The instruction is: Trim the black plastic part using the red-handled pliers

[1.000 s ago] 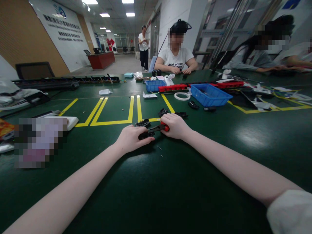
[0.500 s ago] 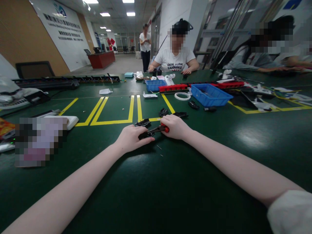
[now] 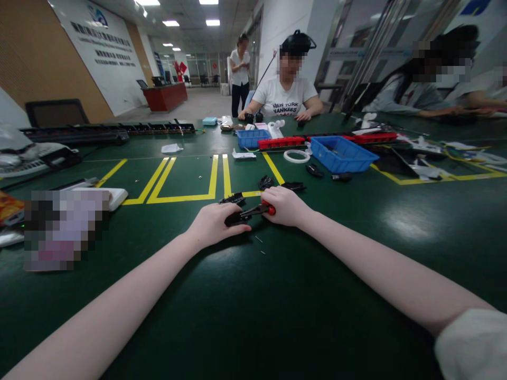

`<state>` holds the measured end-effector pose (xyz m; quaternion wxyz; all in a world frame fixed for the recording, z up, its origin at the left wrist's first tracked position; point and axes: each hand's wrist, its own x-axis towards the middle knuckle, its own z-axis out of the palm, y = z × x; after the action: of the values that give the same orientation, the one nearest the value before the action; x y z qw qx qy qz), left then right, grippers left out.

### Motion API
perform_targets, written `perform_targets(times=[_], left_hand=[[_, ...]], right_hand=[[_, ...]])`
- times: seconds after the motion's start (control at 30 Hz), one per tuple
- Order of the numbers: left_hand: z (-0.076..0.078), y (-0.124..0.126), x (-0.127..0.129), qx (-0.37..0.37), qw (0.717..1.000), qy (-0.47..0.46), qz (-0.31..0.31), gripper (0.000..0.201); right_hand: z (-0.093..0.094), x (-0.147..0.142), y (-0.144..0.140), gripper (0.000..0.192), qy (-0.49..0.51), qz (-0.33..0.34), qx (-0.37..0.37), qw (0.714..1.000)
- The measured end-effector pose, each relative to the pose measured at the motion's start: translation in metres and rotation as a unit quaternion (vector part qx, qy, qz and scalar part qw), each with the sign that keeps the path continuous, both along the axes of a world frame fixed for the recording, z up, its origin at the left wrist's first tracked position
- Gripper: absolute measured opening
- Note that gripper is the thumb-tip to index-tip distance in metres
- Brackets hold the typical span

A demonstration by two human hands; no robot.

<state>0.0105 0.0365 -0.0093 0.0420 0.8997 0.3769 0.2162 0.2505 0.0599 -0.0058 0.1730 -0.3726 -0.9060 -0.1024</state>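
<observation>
Together two hands (left (image 3: pixel 212 224), right (image 3: pixel 285 206)) grip one screwdriver (image 3: pixel 253 211).

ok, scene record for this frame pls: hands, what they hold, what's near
left hand: grips black plastic part, pressed on the green table
right hand: closed on red-handled tool, tip at the part
near: loose black pieces, yellow tape lines
behind: blue bin, white ring
others: seated person opposite
</observation>
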Motion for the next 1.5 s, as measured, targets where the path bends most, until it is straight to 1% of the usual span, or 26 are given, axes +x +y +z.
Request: perform_targets(times=[0.17, 0.33, 0.5, 0.77, 0.87, 1.03, 1.1, 1.27, 1.5], left_hand=[[-0.0016, 0.0009, -0.0002, 0.018, 1.000, -0.012, 0.008, 0.047], [0.0025, -0.0020, 0.0014, 0.013, 1.000, 0.009, -0.006, 0.045], [0.0054, -0.0044, 0.0024, 0.013, 1.000, 0.008, -0.009, 0.045], [0.0014, -0.0024, 0.0011, 0.032, 0.999, 0.009, -0.012, 0.043], [0.0014, -0.0013, 0.0006, 0.019, 1.000, 0.009, -0.020, 0.042], [0.0045, -0.0009, -0.0001, -0.025, 0.999, 0.014, -0.044, 0.041], [0.0043, -0.0008, -0.0002, -0.029, 0.998, 0.013, -0.047, 0.041], [-0.0010, 0.0004, -0.0005, 0.014, 1.000, -0.010, -0.007, 0.046], [-0.0040, 0.0004, -0.0002, 0.069, 0.997, 0.002, 0.023, 0.048]], right_hand=[[-0.0005, 0.0006, 0.0007, 0.011, 0.001, -0.003, -0.003, 1.000], [0.0003, -0.0003, 0.0002, 0.011, -0.002, -0.002, -0.001, 1.000], [0.0021, -0.0014, -0.0006, 0.011, -0.006, 0.000, 0.000, 1.000], [0.0013, -0.0016, 0.0002, 0.008, -0.007, 0.003, -0.005, 1.000], [0.0012, -0.0011, 0.0001, 0.008, -0.006, 0.004, -0.007, 1.000], [0.0016, -0.0012, 0.0001, 0.008, -0.005, 0.008, -0.009, 1.000], [0.0019, -0.0012, 0.0000, 0.008, -0.005, 0.008, -0.009, 1.000], [0.0017, -0.0007, -0.0002, 0.008, -0.004, 0.003, -0.007, 1.000], [0.0011, -0.0012, -0.0005, 0.009, -0.007, -0.012, 0.001, 1.000]])
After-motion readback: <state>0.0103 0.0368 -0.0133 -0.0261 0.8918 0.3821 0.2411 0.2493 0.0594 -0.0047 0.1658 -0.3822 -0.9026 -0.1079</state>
